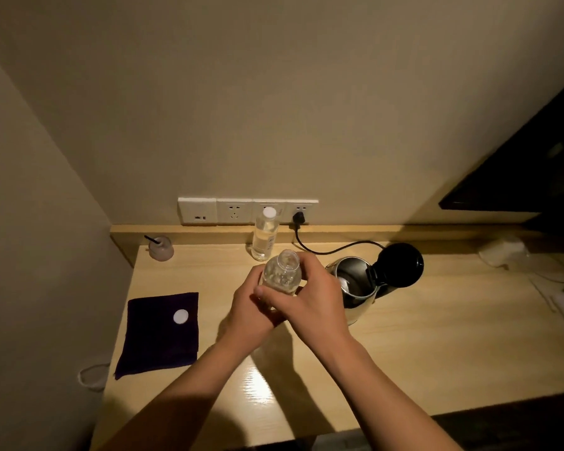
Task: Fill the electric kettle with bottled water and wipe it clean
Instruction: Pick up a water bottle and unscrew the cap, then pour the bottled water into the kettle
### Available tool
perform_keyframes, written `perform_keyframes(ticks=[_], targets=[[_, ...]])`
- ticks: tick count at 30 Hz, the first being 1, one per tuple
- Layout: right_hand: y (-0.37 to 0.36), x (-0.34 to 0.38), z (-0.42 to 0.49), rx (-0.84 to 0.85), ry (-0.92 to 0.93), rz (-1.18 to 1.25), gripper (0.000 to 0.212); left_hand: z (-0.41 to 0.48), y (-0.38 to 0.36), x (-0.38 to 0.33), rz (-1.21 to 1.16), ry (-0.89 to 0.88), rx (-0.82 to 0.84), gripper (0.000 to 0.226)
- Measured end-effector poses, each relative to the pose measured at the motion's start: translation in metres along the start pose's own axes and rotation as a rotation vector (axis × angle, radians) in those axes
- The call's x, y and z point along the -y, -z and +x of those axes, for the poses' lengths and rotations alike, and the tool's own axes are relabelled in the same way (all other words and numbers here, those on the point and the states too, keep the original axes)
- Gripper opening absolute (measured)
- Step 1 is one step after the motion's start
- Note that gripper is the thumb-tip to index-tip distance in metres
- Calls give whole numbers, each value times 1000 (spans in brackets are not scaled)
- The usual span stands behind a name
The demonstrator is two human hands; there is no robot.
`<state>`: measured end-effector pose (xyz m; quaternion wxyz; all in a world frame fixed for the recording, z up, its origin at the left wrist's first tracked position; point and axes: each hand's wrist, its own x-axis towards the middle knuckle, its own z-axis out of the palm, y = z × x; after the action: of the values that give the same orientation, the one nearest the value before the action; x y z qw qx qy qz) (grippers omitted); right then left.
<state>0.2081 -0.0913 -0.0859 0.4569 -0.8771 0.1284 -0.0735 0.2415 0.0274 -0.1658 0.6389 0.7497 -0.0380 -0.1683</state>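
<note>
Both hands hold a clear uncapped water bottle (281, 271) upright over the wooden desk (437, 336). My left hand (251, 309) grips its lower part from the left; my right hand (310, 296) wraps around it from the right. Just right of the bottle stands a steel electric kettle (355, 288) with its black lid (399, 264) flipped open. A dark purple cloth (160, 333) lies flat at the left, with a white bottle cap (180, 316) resting on it. A second, capped bottle (265, 234) stands by the back wall.
The kettle's black cord (326, 250) runs to a wall socket strip (248, 210). A small glass jar with a black stick (161, 248) sits at the back left. Pale items (502, 250) lie at the far right. A dark panel (528, 170) hangs at the upper right.
</note>
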Motion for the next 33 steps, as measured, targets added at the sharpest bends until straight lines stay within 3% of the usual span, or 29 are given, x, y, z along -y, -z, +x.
perform_keyframes(ticks=[5,9,13,16,22,33], targets=[[13,-20,-10,-43,-21,56,68,5,-24,-4,-77,-58,30,51],[34,-59,-31,31,-27,104,75,11,-34,-8,-12,-110,174,61],[45,-120,-64,-156,-101,-5,60,23,-36,-12,131,-148,257,63],[41,-171,-82,-231,-209,-210,69,31,-39,-15,168,-146,350,62],[15,-240,-90,-98,-412,-467,88,41,-46,-12,223,-122,460,65],[-21,-296,-71,-26,-313,-694,93,48,-51,-6,339,-38,533,41]])
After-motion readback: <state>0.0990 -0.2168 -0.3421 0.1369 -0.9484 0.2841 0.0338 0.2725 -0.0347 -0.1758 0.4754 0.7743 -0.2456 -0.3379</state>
